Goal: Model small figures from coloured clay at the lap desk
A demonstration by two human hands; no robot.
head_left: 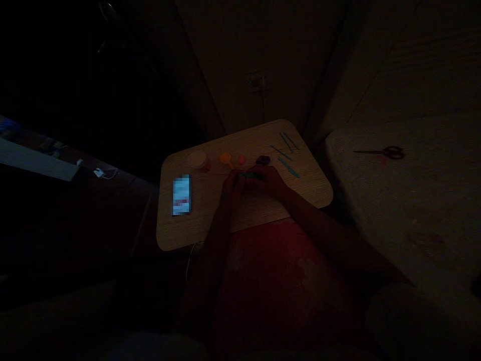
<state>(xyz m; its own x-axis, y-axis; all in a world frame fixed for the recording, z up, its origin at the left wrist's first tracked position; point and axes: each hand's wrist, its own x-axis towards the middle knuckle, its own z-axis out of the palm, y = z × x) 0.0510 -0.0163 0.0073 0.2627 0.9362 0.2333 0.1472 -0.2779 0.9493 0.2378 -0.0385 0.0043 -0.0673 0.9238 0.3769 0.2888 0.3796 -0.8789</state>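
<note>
Head view, dim: a small dark green lump (248,175) sits between the left hand (232,189) and the right hand (266,181), near the middle of the tabletop (199,233) and toward its near edge. The fingers (259,173) of both hands are curled together and clamped on the lump, hiding most of it.

Just beyond the hands, in a row from left to right, lie one orange tool (226,159), one pink ball (241,160) and one dark purple lump (263,160). Farther right are four thin teal sculpting tools (287,150), one with a wider blade. At the far left stands one tub (198,161) with a pale lid, and near it, at the left edge, lies one phone (182,194), its screen blurred.

Off the tabletop to the right, one pair of scissors (379,153) lies on a pale padded surface (406,225). One wall socket (258,80) shows beyond the far edge. Far left, a white charger (98,173) trails a cable.
</note>
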